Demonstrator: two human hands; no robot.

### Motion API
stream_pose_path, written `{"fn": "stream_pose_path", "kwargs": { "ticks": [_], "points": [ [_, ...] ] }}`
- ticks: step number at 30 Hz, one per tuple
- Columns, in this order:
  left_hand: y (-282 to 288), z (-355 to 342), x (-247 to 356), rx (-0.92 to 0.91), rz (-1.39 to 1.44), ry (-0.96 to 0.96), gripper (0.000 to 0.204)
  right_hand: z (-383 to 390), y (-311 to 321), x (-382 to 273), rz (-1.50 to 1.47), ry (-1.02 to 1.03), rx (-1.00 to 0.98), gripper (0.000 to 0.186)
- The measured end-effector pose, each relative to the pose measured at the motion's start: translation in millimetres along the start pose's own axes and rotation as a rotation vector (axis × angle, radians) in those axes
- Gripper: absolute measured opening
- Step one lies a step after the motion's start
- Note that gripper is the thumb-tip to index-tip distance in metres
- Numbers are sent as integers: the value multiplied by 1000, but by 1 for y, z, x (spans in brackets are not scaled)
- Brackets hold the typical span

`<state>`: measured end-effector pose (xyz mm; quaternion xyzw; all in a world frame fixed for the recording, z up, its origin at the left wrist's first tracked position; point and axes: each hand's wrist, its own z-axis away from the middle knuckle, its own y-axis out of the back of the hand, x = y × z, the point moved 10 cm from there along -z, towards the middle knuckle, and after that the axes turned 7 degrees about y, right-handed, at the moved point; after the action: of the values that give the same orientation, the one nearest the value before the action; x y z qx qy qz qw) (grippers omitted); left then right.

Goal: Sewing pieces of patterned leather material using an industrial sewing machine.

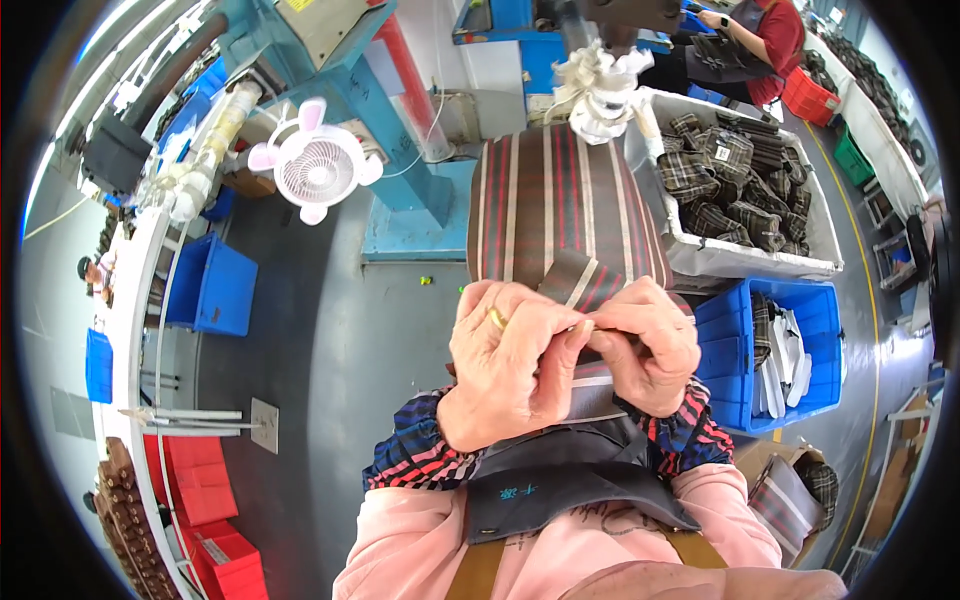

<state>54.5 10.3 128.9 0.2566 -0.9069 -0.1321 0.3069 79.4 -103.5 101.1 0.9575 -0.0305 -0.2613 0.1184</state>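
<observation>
My left hand (515, 360) and my right hand (645, 345) meet in front of my chest, both closed. Their thumbs and fingertips pinch together at the near edge of a small brown striped fabric piece (578, 280). Red and pale stripes run across this piece, which sticks up behind the fingers. The exact pinched spot is hidden by the fingertips. Just beyond lies a wide stretch of similar striped fabric (560, 205), spread smooth over a rounded surface. Below the hands, part of a grey-striped cloth (592, 392) shows above my dark apron (580, 495).
At right stand a white bin (740, 262) of dark plaid bundles and a blue crate (722, 345) holding plaid cloth and white pieces. A teal machine stand (400, 190) and white fan (318, 170) are at left. A person in red (780, 45) works at the far right.
</observation>
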Motion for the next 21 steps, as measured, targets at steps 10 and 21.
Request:
{"fn": "stream_pose_path", "kwargs": {
  "ticks": [10,21],
  "points": [
    [-8,-26,-1,-15,-47,-2,9,-15,11,4,151,18,6,14],
    [-84,-58,-121,-275,452,549,14,-41,17,101,70,-278,-57,8]
  ]
}}
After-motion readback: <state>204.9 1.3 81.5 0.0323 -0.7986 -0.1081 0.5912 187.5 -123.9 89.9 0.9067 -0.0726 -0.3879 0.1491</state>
